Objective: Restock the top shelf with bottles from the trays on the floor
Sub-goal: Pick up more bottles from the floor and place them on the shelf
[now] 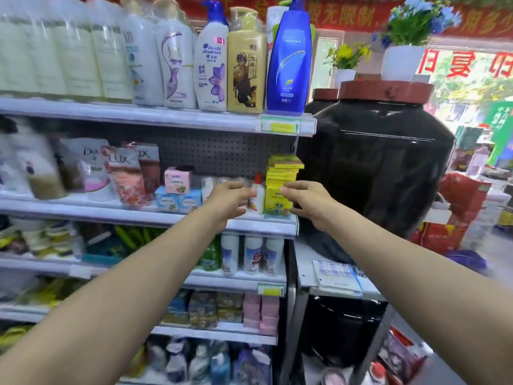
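Note:
The top shelf (155, 118) carries a row of tall bottles: pale ones at the left, a white shampoo bottle (211, 68), a yellow bottle (245, 76) and a blue bottle (288, 62) at the right end. Both my arms reach forward at the level of the second shelf. My left hand (230, 200) and my right hand (308, 201) hang in front of that shelf with relaxed fingers, and neither holds anything. Between them stands a small white bottle with a red cap (258, 194) beside a stack of yellow boxes (280, 187). No floor trays are in view.
Refill pouches (125, 176) and small soap boxes (177, 190) fill the second shelf. Lower shelves hold more bottles and packs. A large black jar with a red lid (374, 168) stands right of the shelving on a white counter (305, 270) with papers. Red boxes lie farther right.

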The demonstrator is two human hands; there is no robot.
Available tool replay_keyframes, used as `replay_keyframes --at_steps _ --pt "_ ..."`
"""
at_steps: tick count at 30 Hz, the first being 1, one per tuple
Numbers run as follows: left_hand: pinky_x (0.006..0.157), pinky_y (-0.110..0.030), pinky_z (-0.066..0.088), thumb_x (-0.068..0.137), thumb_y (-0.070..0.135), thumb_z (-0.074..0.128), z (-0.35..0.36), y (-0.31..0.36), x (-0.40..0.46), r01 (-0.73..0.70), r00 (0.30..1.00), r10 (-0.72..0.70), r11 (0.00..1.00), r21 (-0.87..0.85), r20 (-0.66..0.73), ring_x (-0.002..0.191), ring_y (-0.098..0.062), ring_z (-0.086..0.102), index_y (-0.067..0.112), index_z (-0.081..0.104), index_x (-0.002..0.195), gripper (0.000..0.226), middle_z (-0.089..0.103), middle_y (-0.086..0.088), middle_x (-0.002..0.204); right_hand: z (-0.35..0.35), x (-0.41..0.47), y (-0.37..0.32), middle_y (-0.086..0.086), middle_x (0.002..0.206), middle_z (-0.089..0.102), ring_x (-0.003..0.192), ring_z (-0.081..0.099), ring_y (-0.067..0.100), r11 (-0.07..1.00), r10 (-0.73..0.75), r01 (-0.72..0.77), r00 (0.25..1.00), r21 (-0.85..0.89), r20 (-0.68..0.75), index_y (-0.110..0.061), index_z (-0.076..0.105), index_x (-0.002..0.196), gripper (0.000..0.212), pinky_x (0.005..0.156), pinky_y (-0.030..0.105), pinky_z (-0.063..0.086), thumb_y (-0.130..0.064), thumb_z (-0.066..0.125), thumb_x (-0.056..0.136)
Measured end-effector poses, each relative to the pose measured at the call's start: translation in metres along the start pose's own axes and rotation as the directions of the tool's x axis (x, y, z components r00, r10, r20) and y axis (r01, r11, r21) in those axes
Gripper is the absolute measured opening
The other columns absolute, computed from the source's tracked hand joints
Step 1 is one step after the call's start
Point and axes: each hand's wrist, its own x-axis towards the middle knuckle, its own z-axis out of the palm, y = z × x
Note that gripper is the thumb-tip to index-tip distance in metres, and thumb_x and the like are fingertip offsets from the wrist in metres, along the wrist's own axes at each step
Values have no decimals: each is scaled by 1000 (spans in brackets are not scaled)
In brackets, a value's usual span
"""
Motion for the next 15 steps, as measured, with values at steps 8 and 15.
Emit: replay_keyframes --at_steps 8,15 --pt "85 -33 53 86 15 78 -49 -57 11 115 993 -115 993 32 -21 104 -21 65 8 52 136 57 66 -12 118 56 -5 40 1 120 61 113 56 16 995 100 -98 992 -35 78 -8 64 128 41 102 44 52 -21 75 91" --pt "90 -36 55 87 11 76 -102 -106 17 243 969 -241 969 42 -52 88 -12 64 11 60 125 42 69 -7 106 116 3 86 9 120 66 117 60 24 977 211 -209 975 -39 76 -12 67 120 36 91 44 54 -22 78 87"
